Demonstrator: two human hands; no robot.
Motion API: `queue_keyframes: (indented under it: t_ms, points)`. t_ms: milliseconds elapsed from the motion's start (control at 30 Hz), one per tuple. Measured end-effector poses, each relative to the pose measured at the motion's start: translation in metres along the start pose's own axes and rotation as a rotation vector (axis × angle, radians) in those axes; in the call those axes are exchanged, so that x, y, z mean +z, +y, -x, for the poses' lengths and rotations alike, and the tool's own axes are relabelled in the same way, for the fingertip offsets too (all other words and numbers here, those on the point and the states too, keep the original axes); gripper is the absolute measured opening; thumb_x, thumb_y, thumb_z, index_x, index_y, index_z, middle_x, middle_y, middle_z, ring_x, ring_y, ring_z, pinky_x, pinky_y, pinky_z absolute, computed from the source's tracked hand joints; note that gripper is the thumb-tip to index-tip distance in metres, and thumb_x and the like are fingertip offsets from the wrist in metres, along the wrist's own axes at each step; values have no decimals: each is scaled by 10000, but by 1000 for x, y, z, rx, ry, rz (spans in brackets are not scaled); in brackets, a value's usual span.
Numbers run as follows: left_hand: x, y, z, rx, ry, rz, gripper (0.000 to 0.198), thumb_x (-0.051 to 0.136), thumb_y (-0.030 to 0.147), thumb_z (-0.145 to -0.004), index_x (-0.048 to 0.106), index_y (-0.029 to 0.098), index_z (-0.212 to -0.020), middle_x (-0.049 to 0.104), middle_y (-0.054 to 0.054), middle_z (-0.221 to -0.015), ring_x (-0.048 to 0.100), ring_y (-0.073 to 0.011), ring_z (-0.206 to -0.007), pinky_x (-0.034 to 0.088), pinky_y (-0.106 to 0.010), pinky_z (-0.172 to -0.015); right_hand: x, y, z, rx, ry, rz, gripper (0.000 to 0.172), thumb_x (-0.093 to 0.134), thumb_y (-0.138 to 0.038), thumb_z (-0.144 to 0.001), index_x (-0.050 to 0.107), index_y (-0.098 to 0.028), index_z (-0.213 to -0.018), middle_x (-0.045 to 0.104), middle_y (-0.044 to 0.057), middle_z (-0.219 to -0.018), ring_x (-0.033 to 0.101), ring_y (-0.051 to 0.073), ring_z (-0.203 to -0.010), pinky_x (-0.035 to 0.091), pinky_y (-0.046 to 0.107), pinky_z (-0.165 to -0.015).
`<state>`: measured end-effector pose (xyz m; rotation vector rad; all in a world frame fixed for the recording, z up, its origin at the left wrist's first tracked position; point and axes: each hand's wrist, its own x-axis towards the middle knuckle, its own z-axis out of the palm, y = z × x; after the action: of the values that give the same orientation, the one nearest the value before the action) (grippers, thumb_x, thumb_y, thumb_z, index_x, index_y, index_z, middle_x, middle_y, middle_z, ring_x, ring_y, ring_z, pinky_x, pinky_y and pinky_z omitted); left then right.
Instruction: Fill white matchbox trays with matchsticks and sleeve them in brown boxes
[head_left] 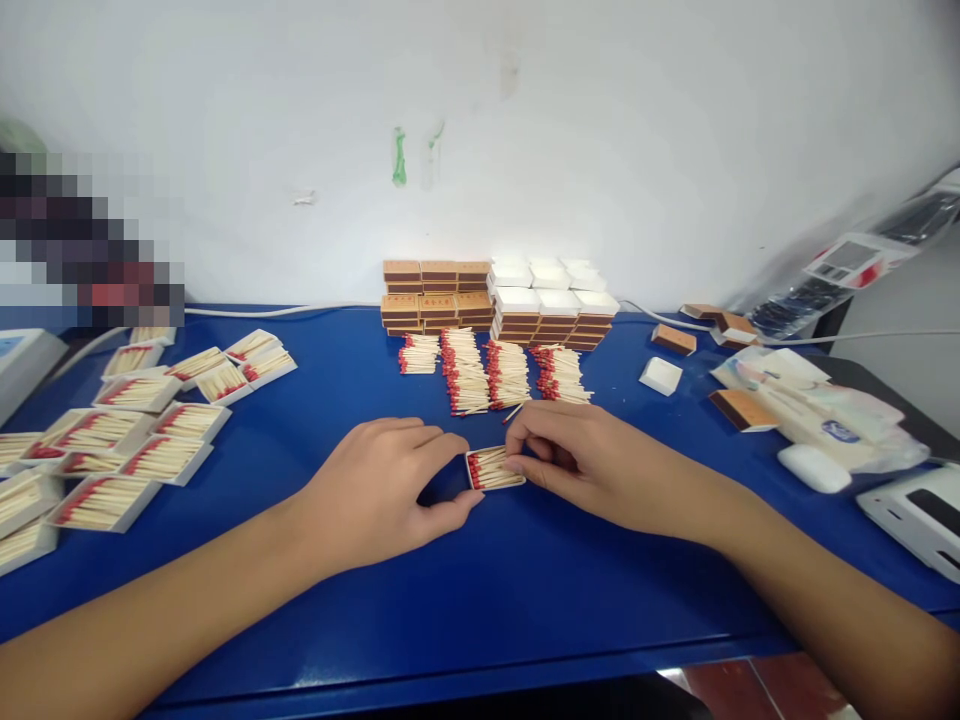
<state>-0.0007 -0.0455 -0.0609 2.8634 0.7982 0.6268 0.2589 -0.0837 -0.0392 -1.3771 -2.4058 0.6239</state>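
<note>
A small white matchbox tray [498, 487] filled with red-headed matches [489, 467] lies on the blue table between my hands. My left hand [394, 490] holds its left end, index finger at the far corner and thumb at the near one. Over the right end, my right hand [566, 450] is closed, thumb and index finger pinching at the matches; the curled fingers partly hide what is between them. A loose match [513, 412] lies just beyond these fingers. Behind the tray, loose matches are piled in rows, one a tall pile [465, 372], another at the right [561, 376].
Stacked brown matchboxes [420, 305] and white trays [517, 300] stand against the wall. Several filled trays [112, 500] spread across the left. At right lie an upturned white tray [661, 376], matchbox sleeves [674, 340], a plastic packet [847, 420] and a white device [911, 515].
</note>
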Motion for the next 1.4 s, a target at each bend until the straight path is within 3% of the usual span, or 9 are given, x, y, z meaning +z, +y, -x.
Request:
queue_keyframes:
  t_ms: [400,633,933,1033,1133,1200,1300,1400]
  points:
    - [-1,1,-1,6,-4,3,240,704,365,-953,765,161,-1064,704,-1,-737,651,-175,-642,472,-310,-619,2,1,1,-58,50,78,100,595,-238,-1047,618,-215,-952,673,24,-912,600,171,-784,410,302,-663]
    - [1,0,-1,-1,-2,5,246,700,362,-953,759,163,-1084,720,-7,-762,664,-179,-661,480,-314,-635,5,0,0,-106,62,15,122,556,-233,-1072,676,-234,-1096,694,43,-1018,629,176,-846,442,308,-708]
    - [1,0,-1,20,12,-11,244,702,368,-955,756,157,-1062,704,-8,-738,647,-177,-642,483,-313,-621,3,2,0,-112,90,59,131,575,-247,-1061,701,-222,-1035,686,42,-951,619,164,-775,443,297,-666]
    - [2,-1,0,15,15,-9,244,689,378,-962,749,170,-1074,702,-5,-742,647,-171,-643,489,-307,-623,-16,19,1,-54,249,72,138,613,-324,-1038,717,-242,-1000,670,31,-856,595,175,-725,453,312,-651]
    - [2,-2,1,5,10,-5,247,676,393,-967,743,185,-1083,700,-5,-749,650,-171,-656,495,-304,-632,-46,55,2,165,648,149,177,666,-415,-975,735,-252,-968,653,44,-793,592,218,-699,468,366,-658]
    - [3,-2,1,8,7,-5,246,674,394,-968,741,189,-1084,696,-6,-749,652,-175,-662,496,-308,-636,-62,82,2,309,846,133,228,715,-446,-913,748,-244,-1014,671,62,-807,625,255,-727,502,413,-708]
    - [3,-2,1,11,21,-5,245,661,400,-975,739,194,-1084,682,-1,-731,651,-175,-662,496,-309,-639,-70,115,-2,470,855,66,358,789,-497,-812,761,-218,-1034,736,104,-926,681,299,-856,547,453,-799]
    - [3,-2,1,6,18,-6,241,658,395,-978,737,197,-1089,674,5,-721,650,-169,-659,497,-299,-640,-65,130,-10,535,801,8,507,815,-590,-751,749,-197,-1063,773,131,-1032,703,320,-979,564,475,-878]
